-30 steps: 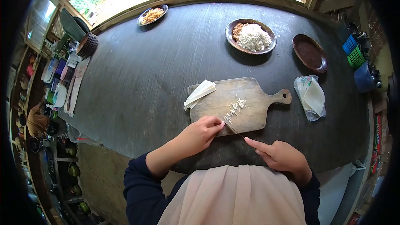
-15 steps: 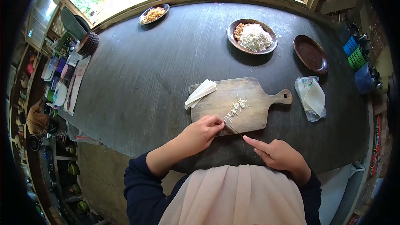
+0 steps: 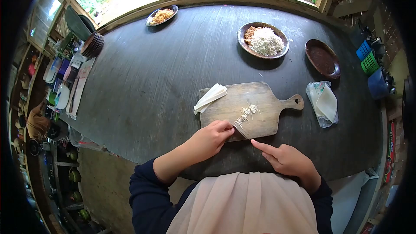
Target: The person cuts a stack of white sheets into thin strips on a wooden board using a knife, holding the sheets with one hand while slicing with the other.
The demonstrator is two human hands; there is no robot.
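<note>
A wooden cutting board [image 3: 264, 97] with a handle lies in front of me. My left hand [image 3: 211, 138] is closed at its near edge, fingertips pinched together beside the blade; what they press on is hidden. In my right hand [image 3: 284, 159] is a knife [image 3: 242, 132], gripped with the index finger stretched along it, its thin blade slanting over the board's near edge. Small thin pale shreds [image 3: 247, 113] are scattered just beyond the blade. A fanned stack of flat white strips [image 3: 210, 98] rests on the board's far left corner.
Farther back stands a plate [image 3: 242, 51] heaped with white shreds and orange-brown bits. A brown oval dish [image 3: 323, 58] and a plastic packet of white sheets [image 3: 323, 104] sit to the right. Another plate of food [image 3: 162, 16] is by the window; stacked dishes [image 3: 92, 44] stand left.
My right hand and the knife have shifted very slightly left. The left hand stays at the board's edge, and the view has tilted a little.
</note>
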